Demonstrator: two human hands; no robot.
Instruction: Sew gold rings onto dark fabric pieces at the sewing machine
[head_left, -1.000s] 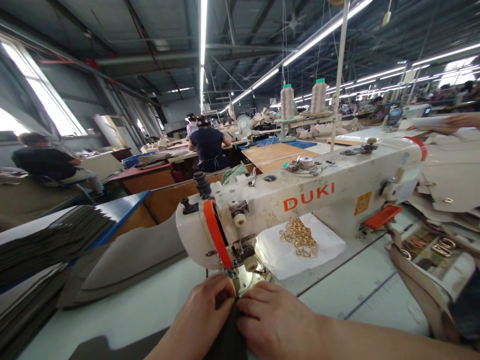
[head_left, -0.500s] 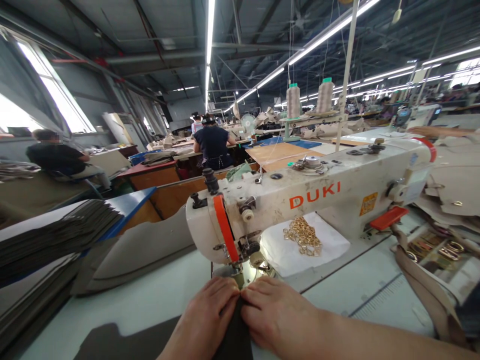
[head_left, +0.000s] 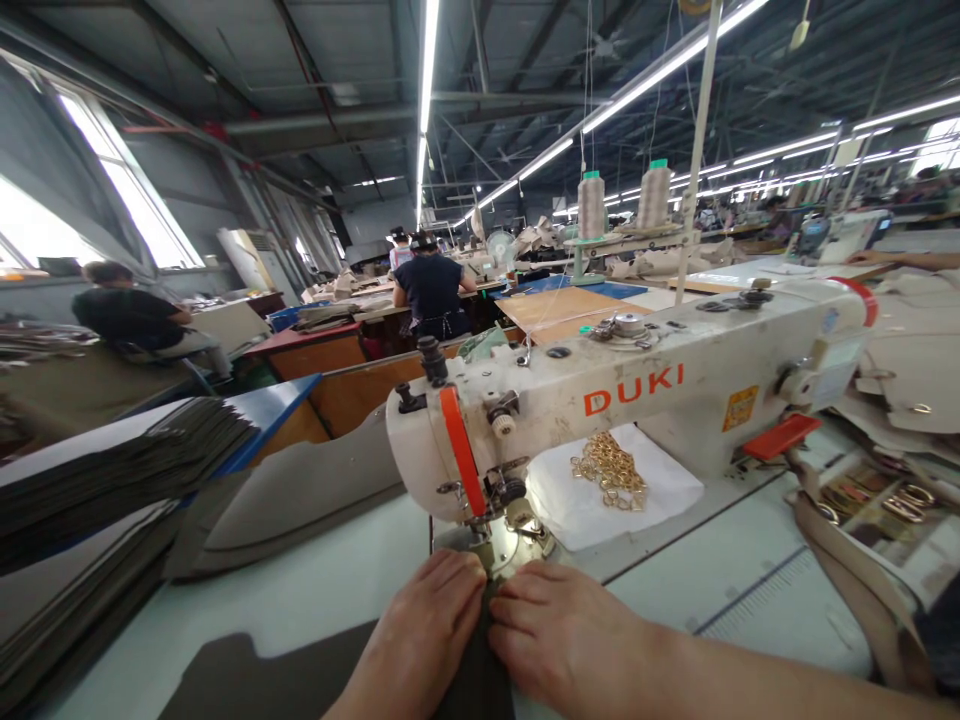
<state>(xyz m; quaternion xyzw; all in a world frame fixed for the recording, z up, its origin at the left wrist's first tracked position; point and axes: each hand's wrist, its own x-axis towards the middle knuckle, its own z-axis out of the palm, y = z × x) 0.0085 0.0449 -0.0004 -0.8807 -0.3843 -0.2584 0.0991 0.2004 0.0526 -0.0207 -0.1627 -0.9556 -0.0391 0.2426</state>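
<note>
A dark grey fabric piece (head_left: 281,672) lies on the pale table, running under both hands up to the sewing machine (head_left: 555,400). My left hand (head_left: 431,615) has its fingers closed on the fabric's edge, just in front of the lit needle area. Close beside it, my right hand (head_left: 551,620) is closed too, pinching the same fabric at its right edge. The fingertips of both hands nearly meet below the presser foot (head_left: 487,550). What lies right under the fingertips is hidden.
Gold metal rings (head_left: 611,470) rest on a white sheet (head_left: 544,495) under the machine arm. Stacked dark panels (head_left: 112,470) and a curved grey piece (head_left: 300,490) lie left. At right stands a box of metal fittings (head_left: 900,505). One person (head_left: 431,285) works ahead; another (head_left: 135,310) sits left.
The view has shifted slightly, so the machine appears a little farther right. Both hands keep their hold on the fabric near the needle, with a slightly wider gap between their fingertips.
</note>
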